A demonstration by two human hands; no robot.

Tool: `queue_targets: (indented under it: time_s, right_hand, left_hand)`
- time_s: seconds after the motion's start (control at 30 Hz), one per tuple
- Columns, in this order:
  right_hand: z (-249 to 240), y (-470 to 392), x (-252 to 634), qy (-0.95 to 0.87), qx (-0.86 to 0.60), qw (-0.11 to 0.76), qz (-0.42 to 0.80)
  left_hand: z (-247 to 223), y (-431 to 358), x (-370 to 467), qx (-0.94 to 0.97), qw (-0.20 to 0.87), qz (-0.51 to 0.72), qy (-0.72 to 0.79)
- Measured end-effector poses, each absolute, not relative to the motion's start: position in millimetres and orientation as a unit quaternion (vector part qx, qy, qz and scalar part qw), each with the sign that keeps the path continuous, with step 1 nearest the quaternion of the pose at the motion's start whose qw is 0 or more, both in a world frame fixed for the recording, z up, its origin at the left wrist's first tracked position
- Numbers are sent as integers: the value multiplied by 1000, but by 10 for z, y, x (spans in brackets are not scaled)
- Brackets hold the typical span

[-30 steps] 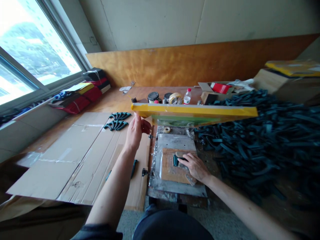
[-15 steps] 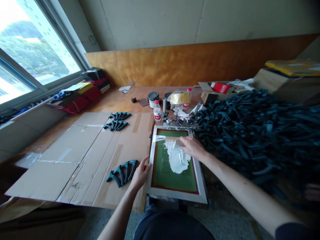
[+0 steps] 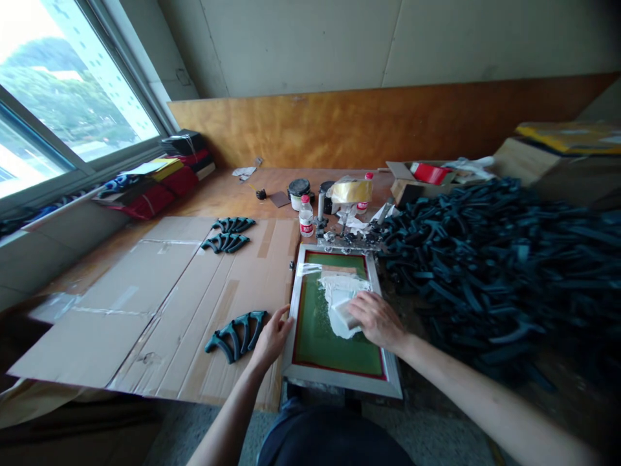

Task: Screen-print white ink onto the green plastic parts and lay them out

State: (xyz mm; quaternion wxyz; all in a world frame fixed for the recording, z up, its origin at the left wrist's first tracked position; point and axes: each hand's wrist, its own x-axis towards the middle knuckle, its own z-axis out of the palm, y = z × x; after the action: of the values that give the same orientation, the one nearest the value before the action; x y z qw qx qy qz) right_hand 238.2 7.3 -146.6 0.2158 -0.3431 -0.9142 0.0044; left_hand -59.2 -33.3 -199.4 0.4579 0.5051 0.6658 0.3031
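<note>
A silk-screen frame (image 3: 396, 386) with metal edges and green mesh lies in front of me, a patch of thick white ink (image 3: 334, 288) on its mesh. My right hand (image 3: 381, 317) is closed on a pale, flat squeegee (image 3: 345, 314), tilted in the lower part of the ink. Its lower edge is hidden in the white. At the frame's left side, my left hand (image 3: 274, 331) touches the metal edge, thumb and forefinger apart, holding nothing. Just left of that hand, several dark teal curved handles (image 3: 236, 335) lie in a fanned row on flattened cardboard (image 3: 174, 336).
Two more rows of teal handles (image 3: 226, 243) lie farther up the cardboard. Metal hinge clamps (image 3: 352, 242) hold the frame's far end. Behind stand a bottle (image 3: 306, 217), a tub (image 3: 299, 194) and a tape roll (image 3: 350, 191). A big heap of handles (image 3: 495, 259) fills the right side.
My right hand has moved toward me with the squeegee, from the ink's far edge to its lower part. A brown strip at the mesh's far end shows more. My left hand stays put.
</note>
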Motion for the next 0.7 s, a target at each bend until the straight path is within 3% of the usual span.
queue_targets:
  time_s: [0.17,0.3,0.43,0.53,0.6,0.7]
  right_hand:
    - [-1524,-82,2430,-925,-312,216,31]
    - [-1218,369,2354,-892,-414,178,44]
    - [-875,856,2411,-829,-528,183,-19]
    - [-759,973,2744,-766,-578,280,-24]
    - [-841,930,2998,-718,-613,329,12]
    - [-1221,703,3164,-712,-631,297,87]
  left_hand:
    - [-1976,-333,-588,488,471,309,667]
    - [-1829,-328,-597,467,514,321,645]
    - [-1387,-303,-606,433,565,359,603]
    - [-951,-205,-578,405,577,419,573]
    - [-681,-67,-537,403,554,482,546]
    - [-337,240,-447,417,518,570,482]
